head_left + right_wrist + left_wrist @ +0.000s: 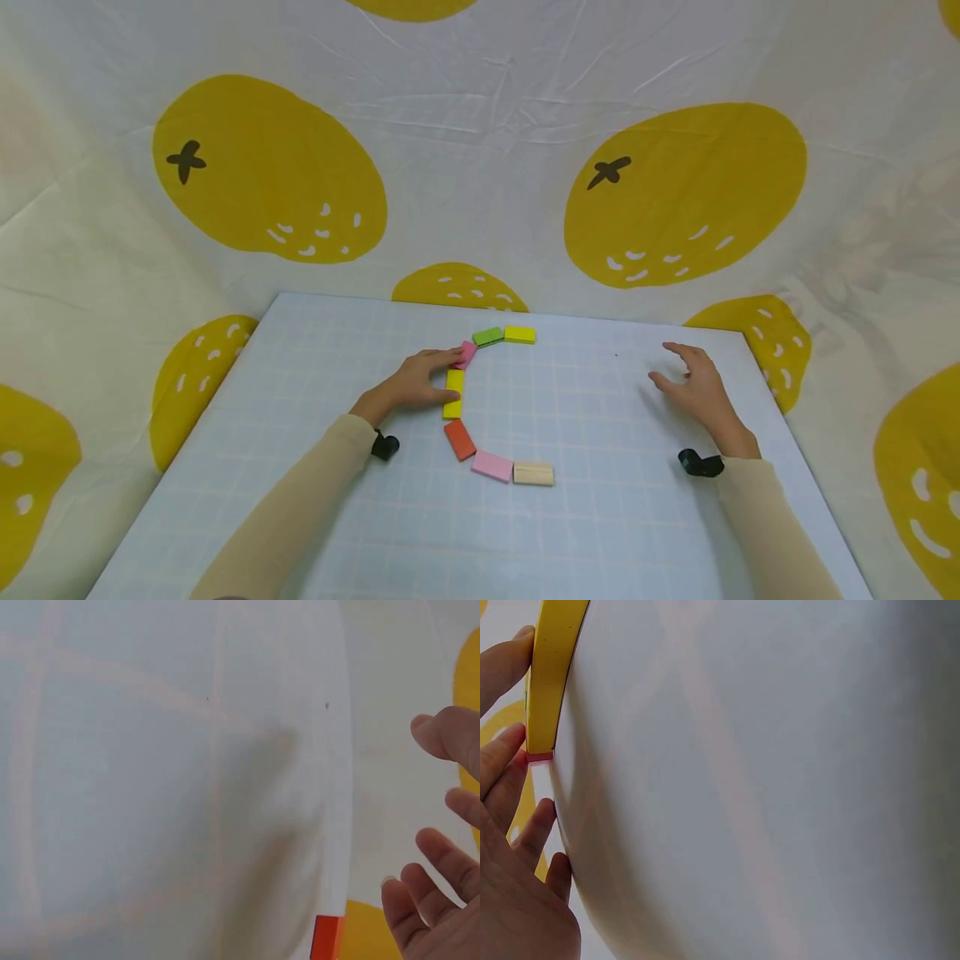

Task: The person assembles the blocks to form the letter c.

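Observation:
Several small rectangular blocks form a C-shaped curve, open to the right, on the table. My left hand [418, 379] lies at the curve's left side, fingertips on a pink block [468, 353] and thumb on a yellow block [453, 407]. In the left wrist view the thumb lies along that yellow block [553, 682], and the fingers are fairly straight. Off to the right, my right hand [697, 387] is raised over the table, fingers spread and holding nothing. An orange-red block [327, 937] shows at the bottom of the right wrist view.
Beyond the left hand, a green block [488, 337] and another yellow block [520, 335] end the curve. Nearer are another pink block [492, 466] and a plain wooden one [533, 474]. The pale checked table [600, 533] meets a fruit-patterned cloth [480, 192] behind.

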A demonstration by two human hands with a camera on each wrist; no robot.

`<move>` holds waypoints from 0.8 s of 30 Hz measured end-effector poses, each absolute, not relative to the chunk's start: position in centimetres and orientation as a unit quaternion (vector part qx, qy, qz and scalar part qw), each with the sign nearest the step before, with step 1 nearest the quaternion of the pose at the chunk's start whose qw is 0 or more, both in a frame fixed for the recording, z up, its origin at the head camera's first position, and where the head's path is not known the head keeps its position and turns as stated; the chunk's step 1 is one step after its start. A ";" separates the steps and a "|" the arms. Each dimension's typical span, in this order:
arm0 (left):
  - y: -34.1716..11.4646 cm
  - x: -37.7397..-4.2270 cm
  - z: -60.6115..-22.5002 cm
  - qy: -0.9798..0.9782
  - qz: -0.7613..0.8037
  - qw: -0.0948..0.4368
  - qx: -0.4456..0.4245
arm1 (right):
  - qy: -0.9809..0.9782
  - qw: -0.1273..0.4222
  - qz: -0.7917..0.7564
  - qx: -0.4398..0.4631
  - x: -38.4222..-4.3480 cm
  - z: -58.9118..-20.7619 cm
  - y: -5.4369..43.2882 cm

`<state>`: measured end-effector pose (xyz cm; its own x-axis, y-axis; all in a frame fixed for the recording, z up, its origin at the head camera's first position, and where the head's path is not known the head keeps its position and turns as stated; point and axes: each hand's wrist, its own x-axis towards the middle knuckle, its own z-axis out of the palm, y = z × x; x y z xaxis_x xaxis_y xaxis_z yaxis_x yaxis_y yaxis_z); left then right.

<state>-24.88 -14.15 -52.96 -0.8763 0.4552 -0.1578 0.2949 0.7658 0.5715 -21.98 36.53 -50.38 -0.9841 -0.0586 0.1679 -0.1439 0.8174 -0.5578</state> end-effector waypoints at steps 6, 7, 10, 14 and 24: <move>-14.1 -24.9 -53.0 0.929 0.276 0.147 0.199 | -0.951 0.063 0.300 0.019 -22.6 -50.1 38.0; -14.1 -24.9 -53.0 0.929 0.276 0.147 0.198 | -0.952 0.060 0.301 0.013 -22.7 -50.1 38.2; -14.1 -25.0 -52.9 0.929 0.275 0.147 0.199 | -0.951 0.047 0.306 -0.007 -22.9 -50.0 38.8; -14.2 -25.0 -53.0 0.929 0.274 0.146 0.202 | -0.947 0.029 0.318 -0.035 -23.1 -50.0 39.2; -14.2 -25.0 -53.1 0.928 0.277 0.145 0.205 | -0.943 0.045 0.323 -0.057 -24.0 -51.0 40.9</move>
